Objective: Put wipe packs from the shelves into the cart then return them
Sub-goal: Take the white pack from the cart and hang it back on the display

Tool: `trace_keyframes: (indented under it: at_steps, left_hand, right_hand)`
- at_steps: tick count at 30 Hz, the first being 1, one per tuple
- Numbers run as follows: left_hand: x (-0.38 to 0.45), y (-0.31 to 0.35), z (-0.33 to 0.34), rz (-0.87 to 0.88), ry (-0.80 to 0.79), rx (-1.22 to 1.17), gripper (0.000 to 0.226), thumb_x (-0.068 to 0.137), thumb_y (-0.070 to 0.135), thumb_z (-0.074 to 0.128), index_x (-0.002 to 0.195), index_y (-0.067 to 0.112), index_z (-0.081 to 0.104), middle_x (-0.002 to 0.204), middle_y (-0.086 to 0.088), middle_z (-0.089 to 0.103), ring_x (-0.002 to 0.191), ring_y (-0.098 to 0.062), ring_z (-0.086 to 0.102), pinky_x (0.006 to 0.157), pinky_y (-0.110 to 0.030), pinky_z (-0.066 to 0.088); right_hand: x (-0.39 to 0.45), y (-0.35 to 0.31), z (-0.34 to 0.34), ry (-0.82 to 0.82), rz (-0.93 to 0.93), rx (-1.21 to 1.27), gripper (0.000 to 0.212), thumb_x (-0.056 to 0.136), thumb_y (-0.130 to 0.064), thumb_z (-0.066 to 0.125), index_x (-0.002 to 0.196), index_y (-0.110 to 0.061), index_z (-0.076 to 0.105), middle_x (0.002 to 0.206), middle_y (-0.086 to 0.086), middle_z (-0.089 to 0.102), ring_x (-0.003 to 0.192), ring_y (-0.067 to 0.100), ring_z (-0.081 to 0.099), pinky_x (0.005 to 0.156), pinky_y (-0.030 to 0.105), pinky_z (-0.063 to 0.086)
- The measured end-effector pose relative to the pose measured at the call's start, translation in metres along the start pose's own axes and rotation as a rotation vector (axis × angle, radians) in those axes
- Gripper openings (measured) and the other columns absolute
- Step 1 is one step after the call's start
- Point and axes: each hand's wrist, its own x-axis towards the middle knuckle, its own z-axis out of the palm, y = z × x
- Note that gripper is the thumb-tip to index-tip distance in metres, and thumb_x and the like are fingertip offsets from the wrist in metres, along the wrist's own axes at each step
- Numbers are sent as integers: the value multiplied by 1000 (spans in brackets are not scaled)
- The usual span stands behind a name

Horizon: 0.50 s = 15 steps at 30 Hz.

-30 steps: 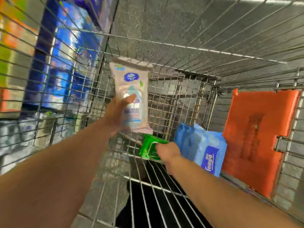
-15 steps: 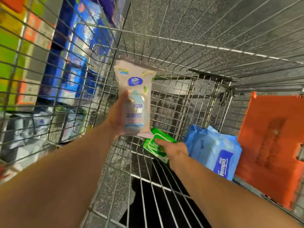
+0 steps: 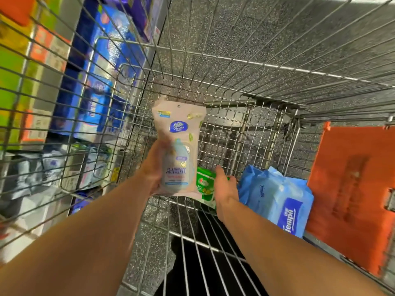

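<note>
Hands are both being used inside the cart (image 3: 252, 60). Left hand (image 3: 157, 167) is gripping the pink Vinda wipe pack (image 3: 180, 146), which is being held upright above the cart floor, clear of the wire mesh, with fingers wrapped round its lower left edge. Right hand (image 3: 225, 186) is closing round the green wipe pack (image 3: 203, 182), which is sitting low at the cart's bottom just beside the pink pack; the fingers are curled over its right side, though exactly how firmly it is being pinched is not being shown clearly. Blue Tempo wipe pack (image 3: 277, 199) is lying against the right cart wall, just beside the right hand, next to the orange child-seat flap (image 3: 352, 189). Shelves (image 3: 89, 92) with blue packaging are being seen through the left wire side. Judged from this, packs are being lifted out for return. For a clean lift, the green pack is best being gripped across its full width, not by one floppy corner, and raised straight up so it is not being snagged on the mesh or dragged against the blue pack. The pink pack should be kept high and steady while the other hand is working.
</note>
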Motion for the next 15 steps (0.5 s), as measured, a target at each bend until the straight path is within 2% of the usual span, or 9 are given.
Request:
trace_keyframes:
  at_steps: [2,4,6,7,9,12,13,15]
  left_hand:
    - [0,-5,-3,44,39,51,38,106,40,32,102,20,64,86,5,79,77,-18,76,55,-31,59]
    - [-2,-4,-4,34,46,34,42,105,50,32,111,25,65,91,9,80,84,-19,77,61,-35,61]
    - [-4,3,-5,36,51,-11,43,107,50,25,110,28,62,80,15,78,73,-8,76,58,-32,62]
    - [-6,9,-5,23,62,-34,44,106,50,25,109,27,62,78,13,78,72,-9,76,61,-35,63]
    - [-10,23,-6,-6,79,-89,50,104,56,30,113,24,66,87,3,80,79,-19,78,72,-42,61]
    - [-23,45,-10,-3,111,-171,65,93,69,45,130,20,66,117,-13,74,109,-36,71,89,-52,56]
    - [-31,53,-10,14,139,-182,66,90,71,49,130,21,67,119,-14,74,111,-37,70,92,-55,55]
    - [-52,70,-9,47,201,-180,68,83,76,54,125,25,70,114,-12,76,103,-34,74,90,-56,57]
  right_hand:
    - [-1,-3,4,48,-8,-33,68,101,-55,35,160,-23,21,159,8,39,138,36,44,112,51,36]
    - [-4,-9,2,99,-42,-48,63,102,-49,35,159,-25,26,160,8,39,140,36,43,115,50,35]
    - [-10,-18,-2,143,-95,-75,59,98,-45,35,154,-26,39,150,8,51,129,34,52,110,48,42]
    - [-15,-24,-5,153,-129,-78,59,96,-46,34,150,-26,44,145,7,55,124,33,54,107,48,44]
    - [-25,-36,-12,149,-178,-62,57,94,-47,33,142,-22,53,137,7,59,120,32,56,104,47,45]
    - [-43,-57,-24,109,-268,-12,52,77,-56,31,97,-20,62,107,4,67,109,35,64,100,52,50]
    - [-51,-64,-28,91,-308,-2,50,72,-56,33,88,-21,64,99,4,69,103,35,67,97,54,53]
    - [-63,-76,-35,58,-377,20,44,74,-52,40,81,-20,68,91,6,71,93,34,71,89,54,58]
